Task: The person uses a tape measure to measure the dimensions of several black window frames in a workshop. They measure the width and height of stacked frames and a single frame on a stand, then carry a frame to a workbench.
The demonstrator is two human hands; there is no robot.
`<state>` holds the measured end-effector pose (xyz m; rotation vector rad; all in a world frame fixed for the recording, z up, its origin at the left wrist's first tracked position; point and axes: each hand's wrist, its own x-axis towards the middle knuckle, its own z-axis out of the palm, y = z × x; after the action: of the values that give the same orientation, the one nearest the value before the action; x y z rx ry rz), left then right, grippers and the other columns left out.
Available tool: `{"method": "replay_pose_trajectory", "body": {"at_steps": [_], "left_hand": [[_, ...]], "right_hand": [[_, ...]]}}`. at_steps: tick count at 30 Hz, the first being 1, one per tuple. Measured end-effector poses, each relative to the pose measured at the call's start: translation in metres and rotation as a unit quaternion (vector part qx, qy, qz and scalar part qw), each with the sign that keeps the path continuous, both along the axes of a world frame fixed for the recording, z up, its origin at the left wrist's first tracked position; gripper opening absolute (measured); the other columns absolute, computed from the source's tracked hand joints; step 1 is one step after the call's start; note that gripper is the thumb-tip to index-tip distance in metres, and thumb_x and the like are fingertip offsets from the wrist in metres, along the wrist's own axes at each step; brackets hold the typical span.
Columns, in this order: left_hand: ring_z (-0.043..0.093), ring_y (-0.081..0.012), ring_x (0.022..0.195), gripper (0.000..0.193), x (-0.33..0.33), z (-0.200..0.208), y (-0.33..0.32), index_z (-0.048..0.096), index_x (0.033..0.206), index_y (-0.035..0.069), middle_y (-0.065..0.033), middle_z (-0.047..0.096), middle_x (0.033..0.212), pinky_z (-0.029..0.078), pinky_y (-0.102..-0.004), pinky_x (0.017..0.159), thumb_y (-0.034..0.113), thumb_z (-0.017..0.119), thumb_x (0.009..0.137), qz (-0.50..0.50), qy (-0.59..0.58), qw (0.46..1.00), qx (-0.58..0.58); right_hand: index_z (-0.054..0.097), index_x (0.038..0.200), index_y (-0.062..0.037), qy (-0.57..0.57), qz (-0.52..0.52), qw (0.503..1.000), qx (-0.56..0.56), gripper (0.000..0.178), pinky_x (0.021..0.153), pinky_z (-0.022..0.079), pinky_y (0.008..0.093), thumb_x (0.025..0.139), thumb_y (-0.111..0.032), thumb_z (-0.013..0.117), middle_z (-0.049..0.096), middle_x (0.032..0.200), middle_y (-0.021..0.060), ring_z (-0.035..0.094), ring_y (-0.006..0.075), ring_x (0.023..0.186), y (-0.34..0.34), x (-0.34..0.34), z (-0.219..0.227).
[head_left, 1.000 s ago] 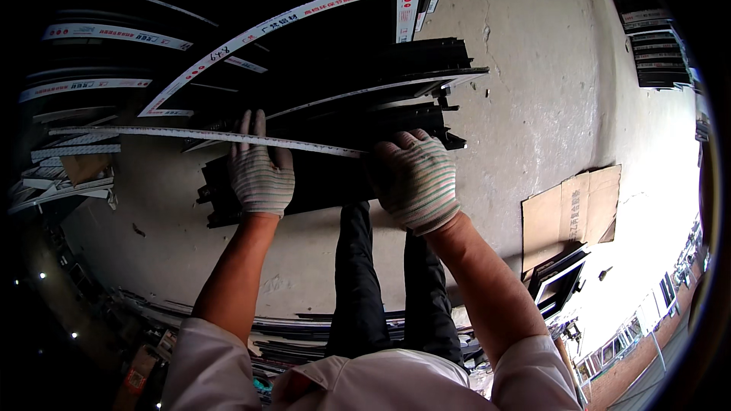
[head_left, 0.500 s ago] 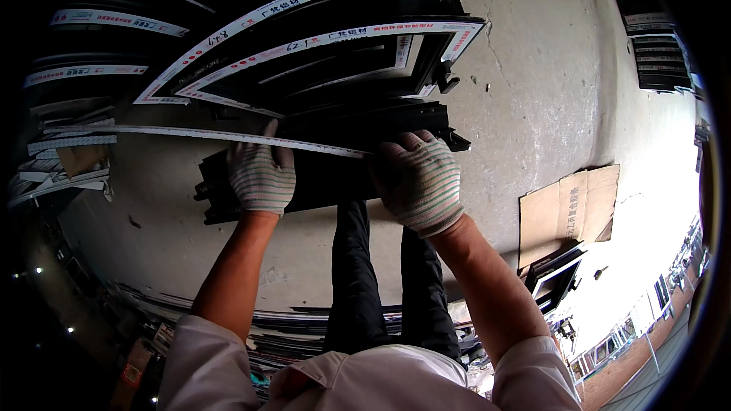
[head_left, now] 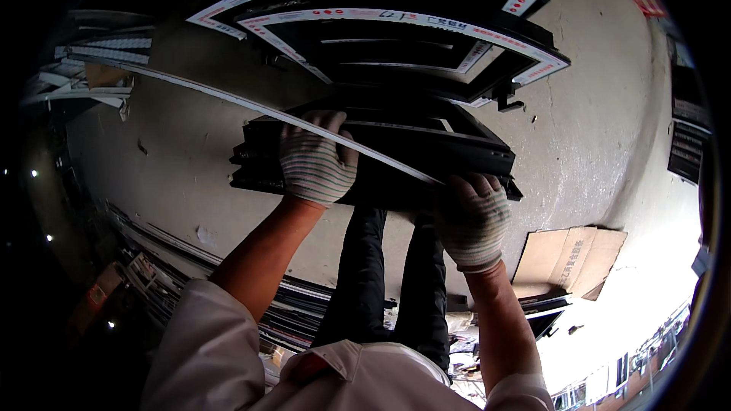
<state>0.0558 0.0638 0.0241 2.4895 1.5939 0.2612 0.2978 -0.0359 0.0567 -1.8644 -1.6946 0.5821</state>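
Note:
A long, thin white strip [head_left: 251, 105] slants from the far left down across a stack of black frame profiles [head_left: 396, 164] in front of my legs. My left hand [head_left: 316, 164], in a striped knit glove, is closed around the strip partway along it, fingers beyond it and thumb on the near side. At the strip's right end, my gloved right hand [head_left: 474, 224] has curled fingers over that end and the stack's near edge; its thumb is in shadow. Behind the stack stand black window frames [head_left: 403, 27] with white printed film along their edges.
Pale strips and offcuts [head_left: 91, 76] lie in a pile at the left. Flattened cardboard [head_left: 571, 259] is on the concrete floor [head_left: 586, 137] at the right. Dark profiles [head_left: 297, 312] run behind my legs, and more dark bars [head_left: 689, 137] are stacked at the far right.
The view has turned, shifting the frames rightward in the picture. My right hand has come nearer to me over the stack's near edge, so the strip slopes more steeply. Both hands keep their hold.

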Motion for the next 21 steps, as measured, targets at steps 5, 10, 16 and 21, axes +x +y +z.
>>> {"method": "replay_pose_trajectory", "body": {"at_steps": [5, 10, 16, 21], "left_hand": [[0.064, -0.0334, 0.106, 0.029, -0.001, -0.005, -0.001, 0.069, 0.115, 0.004, -0.0126, 0.070, 0.110, 0.049, -0.0497, 0.098, 0.011, 0.063, 0.087, 0.007, -0.022, 1.000, -0.003], [0.067, -0.0327, 0.099, 0.027, -0.004, -0.010, -0.004, 0.070, 0.113, 0.005, -0.0122, 0.071, 0.105, 0.053, -0.0478, 0.093, 0.011, 0.062, 0.088, 0.009, -0.045, 0.998, 0.038], [0.071, -0.0304, 0.096, 0.027, -0.007, -0.022, -0.006, 0.070, 0.112, 0.006, -0.0109, 0.073, 0.104, 0.056, -0.0438, 0.086, 0.009, 0.062, 0.087, 0.011, -0.137, 0.984, 0.113], [0.069, -0.0288, 0.102, 0.031, -0.013, -0.032, -0.007, 0.068, 0.116, 0.007, -0.0105, 0.072, 0.108, 0.055, -0.0438, 0.089, 0.011, 0.064, 0.085, 0.016, -0.147, 0.982, 0.119]], "right_hand": [[0.071, 0.092, -0.0085, -0.006, 0.009, 1.000, -0.001, 0.015, 0.076, 0.052, 0.0446, 0.080, -0.011, 0.080, 0.069, 0.092, 0.0096, 0.066, 0.0327, 0.088, -0.002, 0.000, -0.007], [0.071, 0.094, -0.0084, -0.004, 0.020, 1.000, 0.005, 0.017, 0.078, 0.052, 0.0446, 0.080, -0.010, 0.080, 0.068, 0.092, 0.0100, 0.065, 0.0333, 0.088, -0.003, 0.000, -0.008], [0.070, 0.096, -0.0078, -0.012, 0.030, 0.999, 0.018, 0.016, 0.079, 0.052, 0.0438, 0.083, -0.008, 0.079, 0.068, 0.093, 0.0108, 0.064, 0.0335, 0.089, -0.001, -0.001, -0.012], [0.069, 0.100, -0.0077, -0.028, 0.041, 0.999, 0.014, 0.018, 0.082, 0.052, 0.0435, 0.084, -0.008, 0.078, 0.067, 0.097, 0.0110, 0.064, 0.0338, 0.091, -0.001, 0.000, -0.017]]}}
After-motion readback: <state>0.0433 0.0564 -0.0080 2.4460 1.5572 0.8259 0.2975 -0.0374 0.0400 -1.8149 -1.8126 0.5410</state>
